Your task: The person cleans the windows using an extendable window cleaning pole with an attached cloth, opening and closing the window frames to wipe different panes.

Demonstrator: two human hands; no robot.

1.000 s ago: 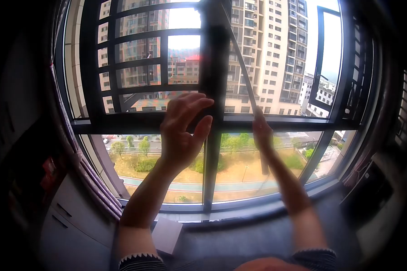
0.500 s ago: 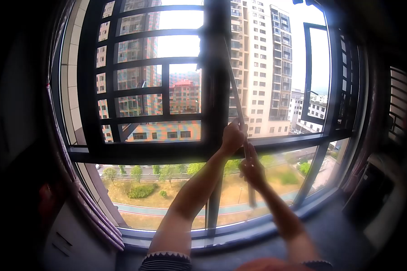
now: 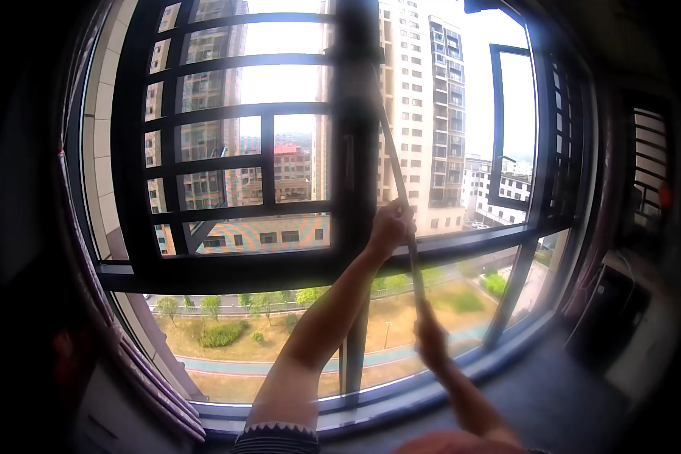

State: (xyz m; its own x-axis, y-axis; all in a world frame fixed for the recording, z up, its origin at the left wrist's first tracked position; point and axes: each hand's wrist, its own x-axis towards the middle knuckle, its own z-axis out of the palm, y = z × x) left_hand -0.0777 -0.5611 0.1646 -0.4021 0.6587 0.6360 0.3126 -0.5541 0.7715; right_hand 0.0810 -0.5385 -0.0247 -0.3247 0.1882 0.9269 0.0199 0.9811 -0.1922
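Observation:
A long thin pole (image 3: 391, 147) slants from the dark middle post of the window down to my hands. My left hand (image 3: 391, 225) is wrapped round its middle, just above the horizontal window bar. Lower down and to the right, my right hand (image 3: 431, 339) grips the pole near its lower end, slightly blurred. The pole's upper end is blurred against the dark window frame (image 3: 356, 98), so I cannot make out what is on it.
Dark bars (image 3: 242, 162) cross the left pane. A purple curtain (image 3: 140, 371) hangs at the left. Below the window lies a grey sill (image 3: 507, 386), and a dark object (image 3: 605, 310) stands at the right. Buildings and grass show outside.
My left hand, open a second ago, has closed round the pole. My right hand has slid down the pole, away from my left. The view has tilted upward.

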